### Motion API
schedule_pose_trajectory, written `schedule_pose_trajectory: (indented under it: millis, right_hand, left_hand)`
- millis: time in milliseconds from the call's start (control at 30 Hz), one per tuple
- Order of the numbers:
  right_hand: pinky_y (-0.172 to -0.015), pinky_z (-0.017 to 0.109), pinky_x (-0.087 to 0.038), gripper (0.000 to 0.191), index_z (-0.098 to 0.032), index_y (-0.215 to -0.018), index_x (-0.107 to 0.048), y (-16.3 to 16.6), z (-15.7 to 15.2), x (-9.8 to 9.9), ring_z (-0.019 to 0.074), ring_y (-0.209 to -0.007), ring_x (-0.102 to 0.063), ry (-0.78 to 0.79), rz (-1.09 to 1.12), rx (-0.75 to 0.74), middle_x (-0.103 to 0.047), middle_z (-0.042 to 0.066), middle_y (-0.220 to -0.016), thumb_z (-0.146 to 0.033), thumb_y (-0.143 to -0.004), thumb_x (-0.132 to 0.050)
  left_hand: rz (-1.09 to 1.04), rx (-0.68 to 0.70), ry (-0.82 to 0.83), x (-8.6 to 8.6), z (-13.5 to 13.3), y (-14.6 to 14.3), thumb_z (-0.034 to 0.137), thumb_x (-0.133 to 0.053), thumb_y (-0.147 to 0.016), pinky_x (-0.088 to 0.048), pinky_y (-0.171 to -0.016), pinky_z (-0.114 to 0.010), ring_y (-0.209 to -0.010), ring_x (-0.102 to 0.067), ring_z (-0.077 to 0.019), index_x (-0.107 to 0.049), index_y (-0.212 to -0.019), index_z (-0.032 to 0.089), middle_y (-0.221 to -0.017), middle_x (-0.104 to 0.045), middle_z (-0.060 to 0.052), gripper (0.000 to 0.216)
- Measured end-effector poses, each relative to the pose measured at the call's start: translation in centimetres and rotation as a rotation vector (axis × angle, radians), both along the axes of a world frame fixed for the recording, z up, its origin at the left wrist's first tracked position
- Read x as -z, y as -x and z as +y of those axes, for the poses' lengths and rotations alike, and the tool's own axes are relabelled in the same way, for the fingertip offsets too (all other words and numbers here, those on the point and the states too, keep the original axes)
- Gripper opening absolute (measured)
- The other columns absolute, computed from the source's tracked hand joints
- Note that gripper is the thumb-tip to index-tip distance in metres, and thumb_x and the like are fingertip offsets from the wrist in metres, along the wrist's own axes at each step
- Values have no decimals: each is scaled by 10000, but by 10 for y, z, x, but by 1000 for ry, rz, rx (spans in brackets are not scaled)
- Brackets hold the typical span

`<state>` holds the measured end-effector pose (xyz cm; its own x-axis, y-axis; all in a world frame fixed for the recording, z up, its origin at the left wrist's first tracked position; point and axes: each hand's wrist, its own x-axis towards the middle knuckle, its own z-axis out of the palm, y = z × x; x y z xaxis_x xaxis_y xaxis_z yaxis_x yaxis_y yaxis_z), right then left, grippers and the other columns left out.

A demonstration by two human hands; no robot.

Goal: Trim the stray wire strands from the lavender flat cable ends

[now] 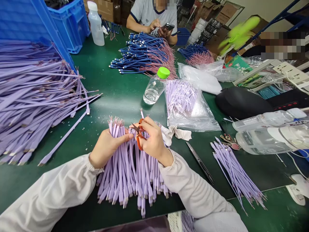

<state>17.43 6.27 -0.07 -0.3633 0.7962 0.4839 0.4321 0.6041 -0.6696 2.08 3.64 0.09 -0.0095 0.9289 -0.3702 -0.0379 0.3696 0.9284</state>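
Observation:
My left hand [108, 148] grips a thick bundle of lilac flat cables [130, 174] near their frayed ends, with the thumb lying across the strands. My right hand [152, 137] is shut on small orange-handled snips [139, 138], whose metal blades sit at the top of the bundle. A crumpled white cloth [175, 132] lies just right of my right hand. Beyond it are long steel tweezers [200, 162]. A smaller bunch of lilac cables [235, 170] lies farther right.
A large pile of lilac cables [36, 96] fills the left of the green table [120, 103]. Ahead are a clear bag of cables [185, 106], a green-capped bottle [155, 86], and blue-and-pink wire bundles [145, 54]. A co-worker [152, 19] holds a phone. A blue crate [67, 25] stands back left.

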Motion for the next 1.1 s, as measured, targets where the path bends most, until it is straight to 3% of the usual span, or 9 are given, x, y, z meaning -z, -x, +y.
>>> schedule_pose_trajectory:
  millis: [333,567,633,767,833,1100]
  right_hand:
    - [-659,283,-475,183,-174,-818,-623,2,0,-3,144,-726,-540,0,0,-1,-530,32,-788,-83,-752,-479]
    - [-623,264,-449,36,-181,-790,-586,2,3,-2,129,-679,-510,107,-28,50,-526,19,-803,-215,-784,-574]
    - [-645,277,-448,52,-171,-794,-580,-3,4,-2,147,-717,-514,35,-116,71,-534,36,-816,-197,-806,-536]
    - [-702,335,-416,140,-137,-888,-619,-19,2,-6,203,-766,-489,-309,-515,150,-561,78,-818,-129,-829,-493]
    - [-674,330,-390,133,-138,-881,-634,-28,-1,-7,202,-733,-471,-403,-651,188,-565,72,-783,-122,-830,-512]
    - [-605,311,-330,126,-161,-836,-649,-32,-7,4,190,-685,-445,-413,-724,284,-547,52,-720,-144,-847,-525]
  left_hand:
    - [5,-1,-7,0,0,-1,425,-769,-553,-487,-776,-350,-824,-645,-264,-710,-765,149,-810,-723,-64,353]
    - [3,46,-50,0,1,1,422,-747,-598,-461,-764,-316,-776,-623,-223,-684,-737,166,-772,-699,-35,299]
    - [-5,68,-40,1,0,2,440,-715,-634,-453,-743,-312,-735,-606,-209,-663,-732,165,-727,-674,-29,296]
    - [64,78,-26,3,0,5,465,-671,-682,-432,-692,-300,-634,-552,-171,-645,-705,166,-622,-597,4,301]
    - [84,72,-27,3,1,6,462,-677,-675,-426,-689,-300,-628,-540,-166,-653,-724,168,-638,-594,8,299]
    - [82,53,33,5,1,7,471,-718,-638,-407,-749,-311,-738,-568,-194,-683,-830,182,-770,-645,-12,349]
